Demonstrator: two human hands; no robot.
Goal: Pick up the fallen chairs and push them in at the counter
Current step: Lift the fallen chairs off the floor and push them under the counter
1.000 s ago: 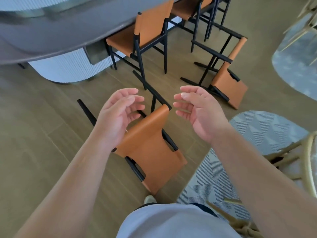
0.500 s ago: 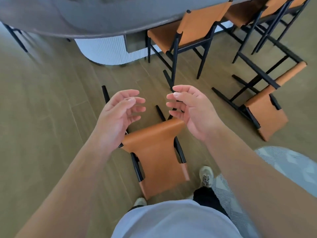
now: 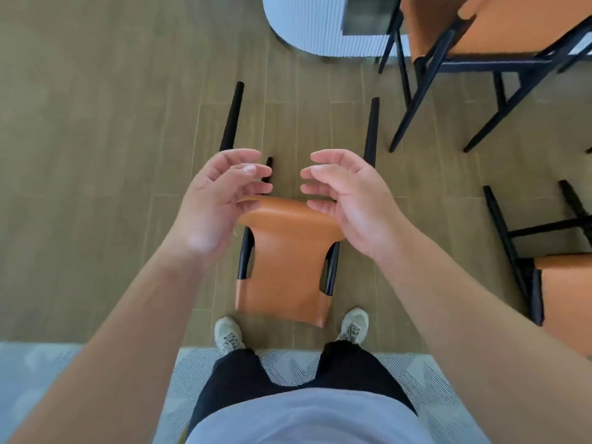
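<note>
While we look straight down, the wooden floor [image 3: 96, 155] fills most of the view, its planks running away from us. Along the bottom edge lies a pale patterned rug [image 3: 426, 376], and we stand at its border with both shoes on the wood. At the top, the white ribbed base of the counter [image 3: 307, 30] curves down to the floor. Beside it on the right stands an upright chair [image 3: 499, 24] with an orange seat and black legs, close against the counter.

Directly ahead of our feet lies the nearest fallen chair [image 3: 285, 267], on its back: the orange backrest points toward us, flat on the planks between our 2 shoes, and its black legs stretch away toward the counter. At the right edge we see part of a 2nd fallen chair [image 3: 563, 290], its black frame and an orange panel cut off by the picture border, well apart from the 1st.

Our left hand [image 3: 214, 203] and right hand [image 3: 352, 200] hover above the near chair, palms turned toward each other, fingers loosely curled and spread, with nothing held in either. They overlap the curved orange edge of the chair in the view, but we cannot tell whether any fingertip touches it.
</note>
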